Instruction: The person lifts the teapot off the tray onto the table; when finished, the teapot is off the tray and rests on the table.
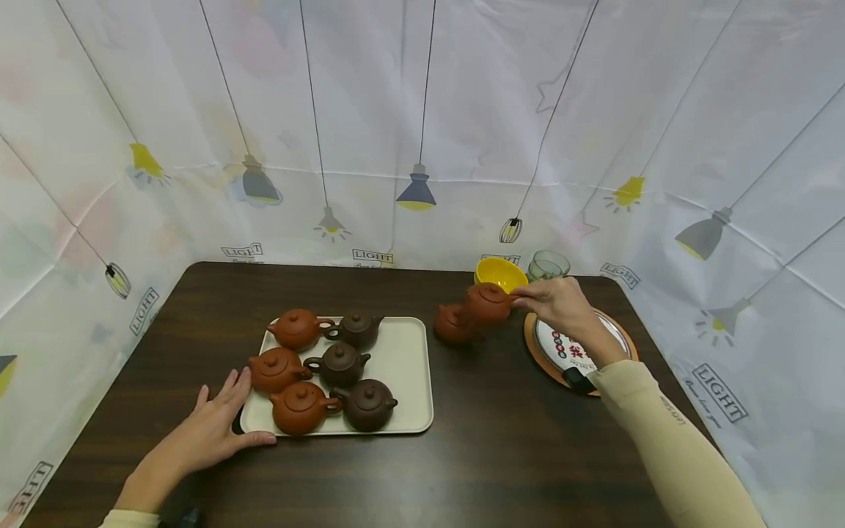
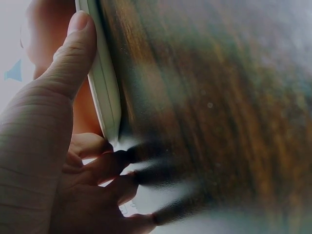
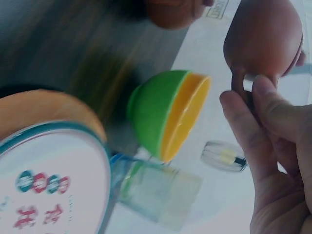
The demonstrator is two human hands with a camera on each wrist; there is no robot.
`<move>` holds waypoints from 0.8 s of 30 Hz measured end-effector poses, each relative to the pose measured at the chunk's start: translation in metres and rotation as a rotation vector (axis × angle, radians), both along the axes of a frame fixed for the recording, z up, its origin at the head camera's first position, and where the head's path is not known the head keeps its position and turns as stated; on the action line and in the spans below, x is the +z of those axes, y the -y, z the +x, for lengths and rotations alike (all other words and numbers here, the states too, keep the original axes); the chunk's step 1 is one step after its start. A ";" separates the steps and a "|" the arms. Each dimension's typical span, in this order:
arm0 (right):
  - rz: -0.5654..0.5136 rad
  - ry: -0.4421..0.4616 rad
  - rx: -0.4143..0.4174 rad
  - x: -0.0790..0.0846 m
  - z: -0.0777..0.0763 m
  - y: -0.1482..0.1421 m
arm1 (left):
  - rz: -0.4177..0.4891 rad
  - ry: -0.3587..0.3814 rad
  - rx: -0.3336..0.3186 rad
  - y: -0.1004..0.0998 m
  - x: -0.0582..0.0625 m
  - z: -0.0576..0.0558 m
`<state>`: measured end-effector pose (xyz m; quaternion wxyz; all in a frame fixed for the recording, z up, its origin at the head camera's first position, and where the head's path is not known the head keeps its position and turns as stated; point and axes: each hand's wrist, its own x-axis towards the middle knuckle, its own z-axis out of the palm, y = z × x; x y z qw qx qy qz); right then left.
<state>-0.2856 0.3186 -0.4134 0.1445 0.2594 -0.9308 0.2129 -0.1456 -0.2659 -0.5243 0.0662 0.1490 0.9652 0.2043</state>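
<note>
My right hand (image 1: 561, 304) pinches the handle of a reddish-brown clay teapot (image 1: 487, 302), which hangs above the table; the right wrist view shows thumb and fingers on that handle. Just left of it, a similar teapot (image 1: 451, 328) is partly hidden behind it. On the cream tray (image 1: 411, 367) sit three reddish teapots (image 1: 300, 408) at the left and three dark brown ones (image 1: 370, 405) beside them. My left hand (image 1: 214, 422) rests at the tray's near left corner, fingers spread. Its thumb (image 2: 80, 44) lies along the tray's rim in the left wrist view.
A bowl (image 3: 153, 112), green outside and yellow inside, stands at the back of the dark table (image 1: 502, 447) with a clear glass (image 1: 548, 264) beside it. Below my right forearm lies a round white printed lid (image 1: 568, 352) on a wooden board (image 1: 531, 341). A printed curtain surrounds the table.
</note>
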 end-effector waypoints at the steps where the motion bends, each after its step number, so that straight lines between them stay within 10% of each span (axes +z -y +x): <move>1: 0.000 0.003 -0.025 -0.002 0.002 -0.004 | -0.001 0.003 0.002 0.000 0.000 0.000; 9: -0.026 0.133 -0.192 -0.023 0.015 -0.017 | -0.006 -0.002 0.008 0.000 0.001 0.002; 24: -0.013 0.003 -0.238 -0.070 0.030 -0.007 | 0.029 0.026 0.011 0.000 0.003 0.000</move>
